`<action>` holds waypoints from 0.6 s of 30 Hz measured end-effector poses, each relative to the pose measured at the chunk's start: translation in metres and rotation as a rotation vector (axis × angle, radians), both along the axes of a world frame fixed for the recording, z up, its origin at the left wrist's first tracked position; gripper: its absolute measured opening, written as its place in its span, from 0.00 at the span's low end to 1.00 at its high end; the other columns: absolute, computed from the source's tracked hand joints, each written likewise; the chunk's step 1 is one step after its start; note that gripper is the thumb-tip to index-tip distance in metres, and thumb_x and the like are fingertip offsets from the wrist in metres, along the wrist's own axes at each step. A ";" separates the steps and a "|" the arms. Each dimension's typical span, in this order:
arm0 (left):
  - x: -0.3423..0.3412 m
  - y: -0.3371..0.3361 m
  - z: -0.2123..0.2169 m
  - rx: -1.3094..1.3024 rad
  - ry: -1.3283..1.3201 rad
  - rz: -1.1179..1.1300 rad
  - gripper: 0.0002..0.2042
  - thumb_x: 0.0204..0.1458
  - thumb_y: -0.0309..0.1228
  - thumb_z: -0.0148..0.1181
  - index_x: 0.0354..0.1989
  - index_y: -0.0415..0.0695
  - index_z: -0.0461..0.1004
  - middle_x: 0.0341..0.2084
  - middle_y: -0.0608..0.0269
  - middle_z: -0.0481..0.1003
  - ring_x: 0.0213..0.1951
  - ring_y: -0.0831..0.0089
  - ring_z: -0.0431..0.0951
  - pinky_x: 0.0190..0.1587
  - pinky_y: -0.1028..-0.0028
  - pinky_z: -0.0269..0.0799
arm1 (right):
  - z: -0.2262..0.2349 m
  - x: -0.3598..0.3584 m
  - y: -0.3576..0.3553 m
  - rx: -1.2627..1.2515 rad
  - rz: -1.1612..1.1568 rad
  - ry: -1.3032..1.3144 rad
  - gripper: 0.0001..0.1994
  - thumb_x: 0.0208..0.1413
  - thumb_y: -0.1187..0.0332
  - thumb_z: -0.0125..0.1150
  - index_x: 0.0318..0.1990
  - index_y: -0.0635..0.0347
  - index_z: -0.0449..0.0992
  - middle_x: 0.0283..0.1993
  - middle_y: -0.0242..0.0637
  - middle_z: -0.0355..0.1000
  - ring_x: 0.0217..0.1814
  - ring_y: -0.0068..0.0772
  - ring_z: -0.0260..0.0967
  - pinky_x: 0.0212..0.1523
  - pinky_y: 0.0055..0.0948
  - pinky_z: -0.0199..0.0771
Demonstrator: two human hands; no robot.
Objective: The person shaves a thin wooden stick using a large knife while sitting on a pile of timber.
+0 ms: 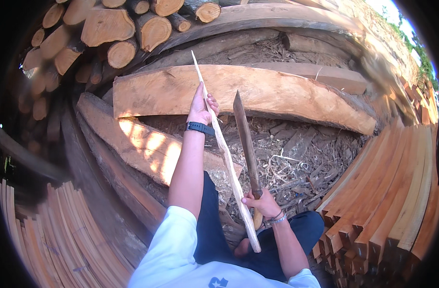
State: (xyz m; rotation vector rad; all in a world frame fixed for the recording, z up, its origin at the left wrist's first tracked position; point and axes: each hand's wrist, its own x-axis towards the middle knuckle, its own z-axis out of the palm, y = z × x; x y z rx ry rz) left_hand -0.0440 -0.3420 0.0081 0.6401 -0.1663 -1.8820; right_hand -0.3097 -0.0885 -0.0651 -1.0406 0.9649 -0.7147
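While the left hand is closed around the upper part of a long, pale wooden stake, thumb and fingers wrapped about it, the stake runs at a slant from a thin pointed tip near the big slab down to a blunt end by the person's lap. A black watch sits on that wrist. The right hand is clenched on the handle of a machete, its dark blade rising nearly upright just to the right of the stake, close beside it but not clearly touching; a thin bracelet circles this wrist. Behind both hands lies a broad rough-sawn slab with a curved edge, and a second, sunlit slab angles down to the left under the left forearm. Wood shavings and chips litter the ground between the slabs and the knees. Stacked cut logs fill the upper left, showing their round ends. Bundles of thin shaped staves stand packed at the right, and a similar stack fans out at the lower left.
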 end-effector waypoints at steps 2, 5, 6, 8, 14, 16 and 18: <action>-0.002 -0.002 -0.004 -0.035 0.084 0.036 0.24 0.51 0.58 0.55 0.23 0.48 0.66 0.13 0.73 0.64 0.17 0.82 0.66 0.18 0.81 0.61 | 0.003 0.006 0.000 0.020 -0.011 -0.032 0.18 0.47 0.69 0.71 0.19 0.54 0.63 0.24 0.26 0.69 0.25 0.15 0.61 0.28 0.21 0.62; -0.018 -0.011 -0.009 -0.038 0.093 0.015 0.22 0.54 0.55 0.51 0.27 0.45 0.67 0.16 0.71 0.66 0.20 0.81 0.68 0.21 0.80 0.65 | 0.005 0.009 0.002 0.009 -0.032 -0.020 0.18 0.46 0.70 0.72 0.19 0.53 0.62 0.22 0.23 0.65 0.24 0.14 0.59 0.28 0.20 0.60; -0.025 -0.014 -0.010 -0.054 0.038 0.031 0.21 0.55 0.52 0.50 0.30 0.43 0.68 0.19 0.69 0.68 0.21 0.79 0.69 0.23 0.79 0.67 | 0.005 0.009 0.002 -0.017 -0.040 0.030 0.19 0.45 0.71 0.72 0.19 0.53 0.62 0.21 0.23 0.63 0.24 0.14 0.58 0.27 0.20 0.60; -0.054 -0.016 -0.010 -0.131 -0.091 -0.017 0.24 0.57 0.52 0.46 0.40 0.38 0.72 0.21 0.67 0.69 0.23 0.76 0.70 0.26 0.76 0.70 | 0.007 0.004 0.001 -0.029 -0.105 0.075 0.20 0.44 0.72 0.74 0.19 0.52 0.60 0.20 0.22 0.62 0.24 0.13 0.57 0.27 0.20 0.60; -0.097 -0.011 -0.004 -0.301 -0.416 -0.260 0.30 0.60 0.54 0.38 0.54 0.39 0.71 0.36 0.57 0.73 0.38 0.68 0.71 0.45 0.69 0.69 | 0.016 -0.005 -0.018 -0.213 -0.321 0.174 0.22 0.42 0.71 0.76 0.18 0.54 0.59 0.21 0.23 0.63 0.23 0.15 0.58 0.26 0.21 0.61; -0.104 -0.005 -0.001 -0.322 -0.449 -0.314 0.32 0.60 0.56 0.36 0.56 0.41 0.69 0.43 0.57 0.73 0.42 0.67 0.70 0.49 0.67 0.65 | 0.025 -0.006 -0.032 -0.248 -0.370 0.221 0.22 0.41 0.70 0.76 0.18 0.54 0.59 0.21 0.23 0.63 0.23 0.15 0.58 0.26 0.22 0.61; -0.112 0.003 -0.005 -0.311 -0.505 -0.359 0.34 0.59 0.59 0.35 0.59 0.42 0.67 0.49 0.55 0.71 0.46 0.66 0.69 0.52 0.66 0.62 | 0.032 -0.011 -0.048 -0.254 -0.418 0.234 0.23 0.40 0.69 0.77 0.18 0.54 0.60 0.21 0.23 0.62 0.23 0.15 0.58 0.26 0.22 0.61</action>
